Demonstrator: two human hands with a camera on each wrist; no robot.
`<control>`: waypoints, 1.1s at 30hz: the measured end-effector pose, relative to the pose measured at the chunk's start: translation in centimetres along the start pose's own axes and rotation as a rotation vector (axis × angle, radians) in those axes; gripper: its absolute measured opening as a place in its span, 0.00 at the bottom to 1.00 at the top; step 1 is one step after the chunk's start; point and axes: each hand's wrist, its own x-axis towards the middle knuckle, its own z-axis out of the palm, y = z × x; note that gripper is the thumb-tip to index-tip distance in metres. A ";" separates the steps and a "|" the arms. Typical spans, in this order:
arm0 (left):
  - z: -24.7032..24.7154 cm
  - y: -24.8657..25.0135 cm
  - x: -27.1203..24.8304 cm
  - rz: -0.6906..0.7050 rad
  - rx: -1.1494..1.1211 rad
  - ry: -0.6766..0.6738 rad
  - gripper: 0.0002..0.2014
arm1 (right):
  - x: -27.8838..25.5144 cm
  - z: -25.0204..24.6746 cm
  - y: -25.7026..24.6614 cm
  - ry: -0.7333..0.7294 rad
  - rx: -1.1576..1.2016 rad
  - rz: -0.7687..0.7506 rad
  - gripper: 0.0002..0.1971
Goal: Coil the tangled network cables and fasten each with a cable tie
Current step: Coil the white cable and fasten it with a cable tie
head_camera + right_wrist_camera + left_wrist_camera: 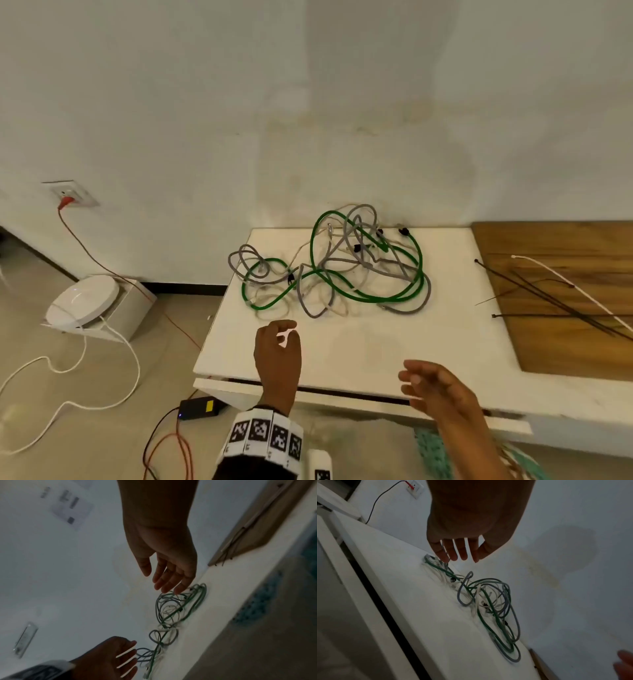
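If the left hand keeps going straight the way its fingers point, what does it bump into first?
Probably the tangled cables. The left hand hangs open above the white table, fingers aimed at the pile's near left loops, with nothing visible between. Its height above the table is hard to judge, so it might touch the tabletop first.

A tangle of cables lies on the table toward its back edge, near the wall. Right of it, a board rests on the table, bearing cable ties. Both hands hover before the tangle: the left hand nearer it, the right hand over the front edge.
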 end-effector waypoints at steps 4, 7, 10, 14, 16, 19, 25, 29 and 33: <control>1.6 -1.0 3.9 -0.079 0.068 -0.014 0.09 | 2.5 0.0 3.1 -0.133 0.078 0.126 0.50; 2.9 -2.6 7.3 -0.206 0.191 -0.056 0.12 | 3.8 0.8 3.9 -0.141 0.072 0.167 0.51; 4.0 -4.3 9.7 -0.313 0.356 -0.144 0.17 | 5.0 1.8 4.7 -0.118 0.100 0.215 0.21; 4.5 -5.0 11.3 -0.282 0.482 -0.207 0.12 | 5.7 2.8 5.2 -0.105 0.041 0.258 0.08; 4.1 -4.7 11.2 -0.205 0.479 -0.239 0.09 | 5.7 3.5 4.9 -0.105 0.013 0.253 0.08; 2.5 -3.4 9.9 -0.012 0.454 -0.182 0.07 | 5.7 4.8 4.7 -0.128 -0.042 0.224 0.08; -2.0 0.0 6.6 0.104 0.345 -0.108 0.18 | 4.8 5.8 4.4 -0.203 -0.112 0.157 0.10; -4.7 1.4 5.2 0.034 0.134 -0.156 0.18 | 3.9 6.0 4.0 -0.252 -0.115 0.122 0.07; -7.7 4.0 3.1 0.063 -0.019 -0.236 0.16 | 2.9 7.0 3.1 -0.292 -0.225 0.020 0.20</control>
